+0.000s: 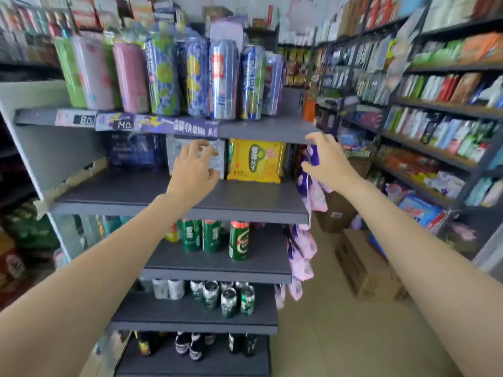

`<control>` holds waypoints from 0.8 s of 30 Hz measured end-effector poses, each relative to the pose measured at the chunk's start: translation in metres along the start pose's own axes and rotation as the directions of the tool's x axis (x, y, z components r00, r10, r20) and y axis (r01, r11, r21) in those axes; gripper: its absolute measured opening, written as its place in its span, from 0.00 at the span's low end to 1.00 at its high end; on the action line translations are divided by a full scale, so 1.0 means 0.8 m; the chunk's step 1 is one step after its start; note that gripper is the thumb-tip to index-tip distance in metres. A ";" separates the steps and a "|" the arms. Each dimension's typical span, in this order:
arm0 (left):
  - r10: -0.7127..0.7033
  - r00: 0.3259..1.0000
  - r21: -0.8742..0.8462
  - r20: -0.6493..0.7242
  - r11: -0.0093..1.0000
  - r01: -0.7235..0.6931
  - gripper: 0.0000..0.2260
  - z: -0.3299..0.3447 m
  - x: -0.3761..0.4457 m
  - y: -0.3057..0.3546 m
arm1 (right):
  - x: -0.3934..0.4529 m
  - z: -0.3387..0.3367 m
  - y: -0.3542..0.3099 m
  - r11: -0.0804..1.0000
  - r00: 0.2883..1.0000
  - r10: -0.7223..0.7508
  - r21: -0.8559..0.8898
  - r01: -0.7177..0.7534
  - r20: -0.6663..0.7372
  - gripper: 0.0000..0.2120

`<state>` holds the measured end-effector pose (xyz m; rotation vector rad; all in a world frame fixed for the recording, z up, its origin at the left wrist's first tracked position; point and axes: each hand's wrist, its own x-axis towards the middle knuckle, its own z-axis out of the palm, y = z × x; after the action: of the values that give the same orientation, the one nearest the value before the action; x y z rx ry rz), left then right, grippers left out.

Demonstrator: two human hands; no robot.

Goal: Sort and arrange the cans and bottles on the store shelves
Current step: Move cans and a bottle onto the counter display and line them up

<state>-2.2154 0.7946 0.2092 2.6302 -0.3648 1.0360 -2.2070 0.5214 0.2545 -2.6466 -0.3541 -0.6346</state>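
My left hand (194, 172) reaches into the second shelf (163, 191) with fingers spread and loosely bent, its fingertips at the face of a pale grey multipack (217, 156) that stands at the back of that shelf; I cannot tell whether they grip it or only touch it. My right hand (325, 159) is out at the right-hand end of the same unit, fingers relaxed and a little spread, fingertips against the front right corner of the top shelf (261, 129), holding nothing.

Just right of the grey pack stands a yellow multipack (254, 161), and further left at the back a dark blue pack (136, 152). The front of this shelf is bare dark board.

On the top shelf a row of tall cans (223, 80) stands upright along the front edge, pink and green ones to the left, blue and silver ones to the right, above price tags (122, 123) on the edge strip.

Below my arms, green cans (238, 240) stand on the third shelf, one apart to the right of the others. Silver and green cans (228, 302) cluster on the fourth, and dark bottles (147, 344) stand on the lowest.

Purple and pink packets (307, 202) hang down the unit's right side. Cardboard boxes (364, 268) sit on the floor beyond.
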 end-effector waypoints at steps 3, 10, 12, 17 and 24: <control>0.055 0.995 0.002 -0.088 0.998 -0.055 0.17 -0.011 0.055 0.024 | 0.047 -0.015 -0.001 0.991 0.995 -0.059 0.115 0.068 -0.082 0.27; -0.013 0.960 -0.200 -0.281 0.979 -0.045 0.25 0.012 0.166 0.060 | 0.163 -0.002 0.017 0.936 0.991 -0.101 0.328 0.126 -0.091 0.35; 0.053 0.954 -0.150 -0.296 0.984 -0.101 0.27 0.030 0.191 0.073 | 0.192 -0.003 0.032 0.907 0.994 -0.079 0.410 0.101 -0.070 0.39; -0.037 0.946 -0.120 -0.323 0.993 -0.002 0.32 0.068 0.243 0.095 | 0.254 0.004 0.068 0.819 0.999 -0.052 0.571 0.050 -0.014 0.43; -0.282 0.907 -0.124 -0.311 0.959 0.256 0.36 0.107 0.269 0.097 | 0.342 0.053 0.113 0.720 0.993 -0.094 0.694 0.019 0.070 0.46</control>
<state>-2.0356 0.6648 0.3124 2.2967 0.0321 1.2980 -1.9243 0.5001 0.3222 -1.9387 -0.5762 -0.2908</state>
